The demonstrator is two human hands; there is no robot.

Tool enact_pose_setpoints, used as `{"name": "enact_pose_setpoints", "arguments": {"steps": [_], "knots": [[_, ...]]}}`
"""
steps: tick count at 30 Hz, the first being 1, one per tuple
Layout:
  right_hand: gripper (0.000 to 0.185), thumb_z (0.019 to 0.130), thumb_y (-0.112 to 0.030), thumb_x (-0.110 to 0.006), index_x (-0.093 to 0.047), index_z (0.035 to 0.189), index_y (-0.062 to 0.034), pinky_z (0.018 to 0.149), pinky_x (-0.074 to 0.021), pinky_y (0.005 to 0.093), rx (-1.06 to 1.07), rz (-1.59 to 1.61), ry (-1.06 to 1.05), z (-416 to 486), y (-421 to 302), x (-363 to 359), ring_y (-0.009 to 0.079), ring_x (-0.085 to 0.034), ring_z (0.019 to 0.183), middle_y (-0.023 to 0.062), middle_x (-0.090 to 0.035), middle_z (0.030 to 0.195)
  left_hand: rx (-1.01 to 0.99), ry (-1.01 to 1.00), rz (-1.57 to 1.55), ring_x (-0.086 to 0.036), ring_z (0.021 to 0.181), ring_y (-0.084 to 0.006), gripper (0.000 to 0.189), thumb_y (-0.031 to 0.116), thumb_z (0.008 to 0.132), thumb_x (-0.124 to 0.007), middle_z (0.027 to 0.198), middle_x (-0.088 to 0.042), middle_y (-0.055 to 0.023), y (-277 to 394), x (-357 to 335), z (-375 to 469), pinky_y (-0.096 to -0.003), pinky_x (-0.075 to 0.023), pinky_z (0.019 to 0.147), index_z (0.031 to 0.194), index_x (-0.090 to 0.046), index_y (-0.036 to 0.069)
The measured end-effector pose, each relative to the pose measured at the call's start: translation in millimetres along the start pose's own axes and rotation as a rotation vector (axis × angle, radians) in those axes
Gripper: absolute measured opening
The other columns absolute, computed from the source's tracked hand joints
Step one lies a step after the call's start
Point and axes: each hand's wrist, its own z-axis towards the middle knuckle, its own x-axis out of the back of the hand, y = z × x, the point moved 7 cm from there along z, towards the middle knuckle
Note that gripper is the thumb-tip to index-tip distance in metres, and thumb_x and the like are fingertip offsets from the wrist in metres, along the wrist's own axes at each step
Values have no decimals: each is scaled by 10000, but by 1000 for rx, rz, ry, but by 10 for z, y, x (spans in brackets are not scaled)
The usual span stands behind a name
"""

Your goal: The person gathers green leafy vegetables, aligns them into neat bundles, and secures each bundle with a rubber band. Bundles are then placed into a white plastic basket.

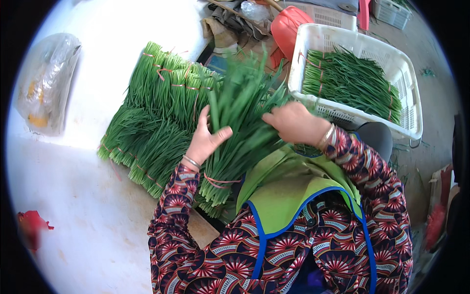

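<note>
A bunch of garlic chives (235, 136) stands tilted in front of me, its leaf tips blurred and pointing away. A pink tie (216, 180) wraps its pale stem ends near my apron. My left hand (207, 143) rests at the bunch's left side, thumb and fingers spread apart. On the right side, my right hand (299, 123) is curled at the outer leaves and blurred. Whether its fingertips pinch a leaf is not clear. Tied chive bunches (161, 88) lie in two rows left of the bunch, stem ends facing outward.
A white plastic crate (413, 84) at the right holds more tied chives (349, 79). Behind it lean a red dustpan-like scoop (292, 27) and crumpled sacks (224, 35). On the white tabletop (91, 205) lie a clear plastic bag (49, 84) and a red item (33, 226).
</note>
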Motion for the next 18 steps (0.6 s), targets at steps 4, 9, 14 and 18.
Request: {"name": "enact_pose_setpoints", "arguments": {"steps": [4,9,14,18], "knots": [[234,718,-136,-655,-602,943,-97,593,-505,408,44,-113,112,367,183,299,283,-656,716,78,-620,768,-136,-113,716,-321,1359,-415,1243,425,613,-864,1463,-277,-304,77,-343,-244,-428,-316,1108,1507,-104,16],[209,727,-135,-642,-591,921,-75,690,-492,397,67,-130,455,558,88,677,270,-632,802,87,-611,838,8,88,454,-500,1230,-363,1165,333,644,-850,1357,-454,-273,-448,-59,76,-388,-410,1031,1493,-128,-5],[373,721,-171,-647,-597,1064,-33,1001,-388,457,418,-46,466,239,-608,278,306,-547,1108,139,-588,1074,221,91,36,-611,1051,-206,915,259,713,-795,1162,-627,-160,-771,124,346,-325,-474,927,1423,-301,-40],[499,733,-199,-648,-540,1179,-2,1119,-248,486,210,-144,431,289,-496,-156,331,-501,1204,169,-597,1115,172,198,70,-623,958,-194,701,168,735,-756,1096,-638,-123,-752,131,366,-316,-487,894,1311,-431,-66]]}}
